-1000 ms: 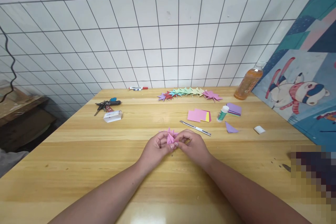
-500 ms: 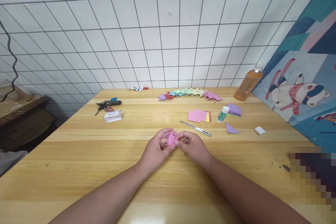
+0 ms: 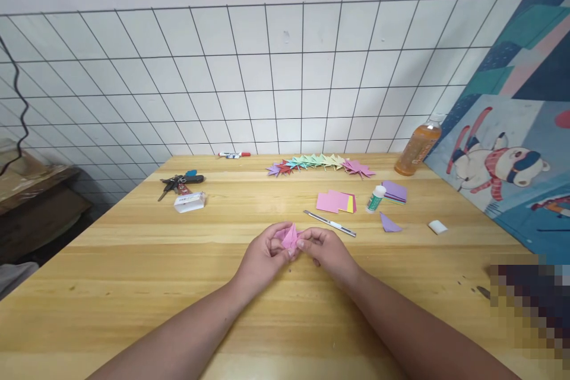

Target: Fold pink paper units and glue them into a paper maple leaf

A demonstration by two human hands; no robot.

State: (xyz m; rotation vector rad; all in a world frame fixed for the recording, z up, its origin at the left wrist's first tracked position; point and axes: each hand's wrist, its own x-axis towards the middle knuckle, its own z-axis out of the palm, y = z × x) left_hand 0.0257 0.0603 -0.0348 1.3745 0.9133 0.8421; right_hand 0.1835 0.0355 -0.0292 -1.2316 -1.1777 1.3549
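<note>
Between hands (image 3: 262, 255), pink paper (image 3: 290, 237), tip up

Clock centred on wooden table (image 3: 178, 273): keys (image 3: 180, 183) at 10 o'clock, small white box (image 3: 189, 202) just beside. Red-ended marker (image 3: 234, 155) at 11, near tiled wall (image 3: 285, 77). Bottle (image 3: 417, 147), amber drink inside, at 2, beside bear picture (image 3: 503, 163). Small white block (image 3: 437, 227) at 3.
</note>
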